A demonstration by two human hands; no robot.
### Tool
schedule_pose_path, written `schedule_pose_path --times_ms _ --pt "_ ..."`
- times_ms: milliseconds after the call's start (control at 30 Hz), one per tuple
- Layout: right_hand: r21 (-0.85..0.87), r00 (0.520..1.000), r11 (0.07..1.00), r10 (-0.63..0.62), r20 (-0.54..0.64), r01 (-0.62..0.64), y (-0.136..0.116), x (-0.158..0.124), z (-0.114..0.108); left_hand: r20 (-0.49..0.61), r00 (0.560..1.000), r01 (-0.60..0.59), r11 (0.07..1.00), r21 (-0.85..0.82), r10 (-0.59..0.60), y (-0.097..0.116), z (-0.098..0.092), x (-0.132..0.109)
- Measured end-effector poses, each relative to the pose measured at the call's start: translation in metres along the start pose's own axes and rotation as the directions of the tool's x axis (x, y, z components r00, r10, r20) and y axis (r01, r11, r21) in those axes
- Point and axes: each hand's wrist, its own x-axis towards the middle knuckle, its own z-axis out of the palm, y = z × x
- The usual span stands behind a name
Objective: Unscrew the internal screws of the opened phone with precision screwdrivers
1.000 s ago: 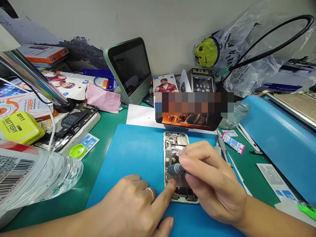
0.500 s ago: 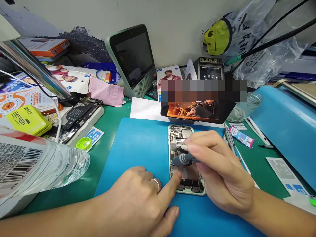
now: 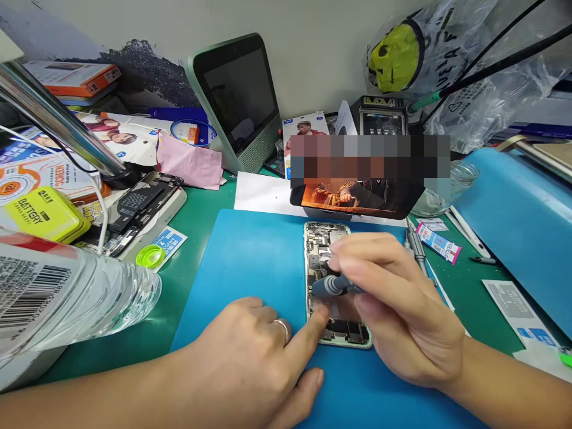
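Note:
An opened smartphone [image 3: 314, 307] with its inner boards bare lies upright in view on the blue mat [image 3: 250, 256]. My right hand [image 3: 402, 310] grips a grey screwdriver [image 3: 329, 287] between thumb and fingers. The tool slants down to the left, its end at the phone's left side near the middle; the very tip is too small to make out. My left hand [image 3: 259, 351], with a ring on one finger, holds nothing. Its index finger reaches out and presses on the lower part of the phone, while the thumb is apart and the other fingers bend. My right hand hides part of the phone's right side.
Behind the mat stands a lit phone screen [image 3: 357, 199]. A water bottle [image 3: 89, 304] is close on the left, beside a yellow battery box [image 3: 47, 214] and another opened phone [image 3: 138, 208]. More grey screwdrivers [image 3: 416, 245] and a glass jar [image 3: 462, 179] are at right.
The camera view has tilted slightly. Both hands keep nearly the same place on the phone, and the screwdriver stays at its left side in my right hand.

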Motion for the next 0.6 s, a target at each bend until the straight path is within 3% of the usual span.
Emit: schedule_pose_path --times_ms 300,600 --pt "0.051 0.999 0.998 0.019 0.039 -0.021 0.0044 -0.0089 -0.0007 0.041 0.999 0.008 1.0 0.002 -0.008 -0.001 -0.0038 0.0005" --pt "-0.032 1.0 0.999 0.001 0.003 -0.001 0.0053 -0.0091 -0.002 0.035 0.999 0.011 1.0 0.012 -0.011 -0.0022 -0.003 0.0017"
